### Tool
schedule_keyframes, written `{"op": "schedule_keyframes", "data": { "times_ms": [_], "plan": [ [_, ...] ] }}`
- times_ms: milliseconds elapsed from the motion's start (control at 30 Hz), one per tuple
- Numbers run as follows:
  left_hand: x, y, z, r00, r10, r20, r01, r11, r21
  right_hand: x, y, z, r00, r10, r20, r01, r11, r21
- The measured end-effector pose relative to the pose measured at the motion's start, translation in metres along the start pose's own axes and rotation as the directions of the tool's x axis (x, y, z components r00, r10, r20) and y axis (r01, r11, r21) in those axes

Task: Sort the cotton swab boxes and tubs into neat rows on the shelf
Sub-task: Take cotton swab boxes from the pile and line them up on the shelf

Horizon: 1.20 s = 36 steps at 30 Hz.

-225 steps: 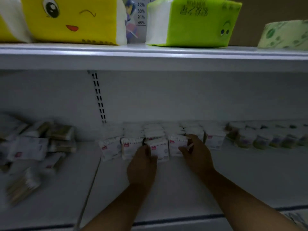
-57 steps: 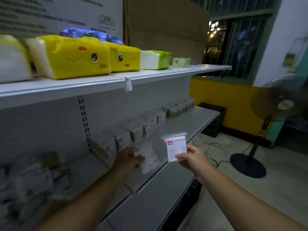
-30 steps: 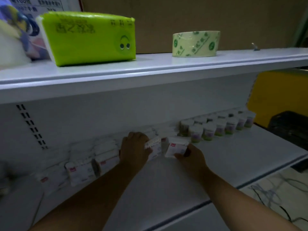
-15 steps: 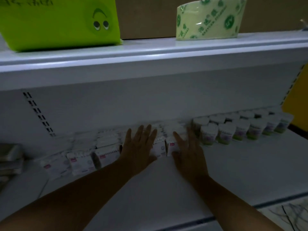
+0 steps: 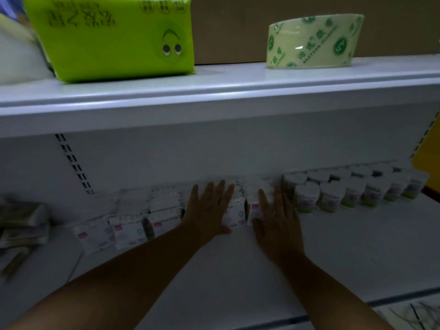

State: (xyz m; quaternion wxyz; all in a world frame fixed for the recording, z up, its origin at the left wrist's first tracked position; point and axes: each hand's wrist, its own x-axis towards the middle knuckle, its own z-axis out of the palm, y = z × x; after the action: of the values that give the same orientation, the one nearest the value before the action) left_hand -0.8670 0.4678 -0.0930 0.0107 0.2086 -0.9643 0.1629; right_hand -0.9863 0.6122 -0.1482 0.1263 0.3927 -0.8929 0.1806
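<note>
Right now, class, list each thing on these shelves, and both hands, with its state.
Boxes: upright, in rows.
Tubs: upright, two rows.
Left hand: flat, fingers straight, pressing the boxes.
Right hand: flat, fingers straight, pressing the boxes.
Green pack: sealed, lying on top shelf.
Roll: wrapped, on top shelf.

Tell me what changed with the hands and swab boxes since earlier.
The two packets held up earlier were set into the front row of boxes and let go. The left hand and right hand now lie flat, fingers straight, against that row. The tubs stayed put.
</note>
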Motion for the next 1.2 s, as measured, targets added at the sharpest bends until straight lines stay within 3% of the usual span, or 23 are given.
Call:
{"op": "schedule_keyframes", "data": {
  "times_ms": [333,433,533,600,767,933,1200],
  "plan": [
    [-0.036,-0.016,-0.018,0.995,0.055,-0.086,-0.059,0.997,-0.044,-0.027,-0.026,-0.023,0.999,0.051,-0.01,-0.051,0.998,-0.032],
    [-0.063,-0.035,-0.022,0.992,0.076,-0.1,-0.083,0.994,-0.068,-0.039,-0.052,-0.037,0.999,-0.021,-0.047,0.021,1.0,-0.007],
    [-0.103,-0.072,-0.022,0.991,0.049,-0.126,-0.058,0.996,-0.063,-0.049,-0.094,-0.054,0.978,-0.186,-0.095,0.187,0.982,0.004],
    [-0.137,-0.108,-0.021,0.992,0.011,-0.125,-0.018,0.998,-0.053,-0.056,-0.137,-0.062,0.951,-0.293,-0.098,0.295,0.956,-0.001],
    [-0.233,-0.212,-0.014,0.99,-0.142,-0.006,0.141,0.988,-0.064,-0.069,-0.264,-0.063,0.824,-0.558,0.098,0.563,0.825,-0.039],
    [-0.353,-0.319,-0.005,0.954,-0.291,0.078,0.297,0.951,-0.082,-0.079,-0.398,-0.05,0.684,-0.676,0.276,0.708,0.705,-0.027],
    [-0.526,-0.446,0.03,0.773,-0.553,0.312,0.596,0.801,-0.059,-0.121,-0.578,-0.04,0.552,-0.752,0.359,0.787,0.612,0.072]
  ]
}}
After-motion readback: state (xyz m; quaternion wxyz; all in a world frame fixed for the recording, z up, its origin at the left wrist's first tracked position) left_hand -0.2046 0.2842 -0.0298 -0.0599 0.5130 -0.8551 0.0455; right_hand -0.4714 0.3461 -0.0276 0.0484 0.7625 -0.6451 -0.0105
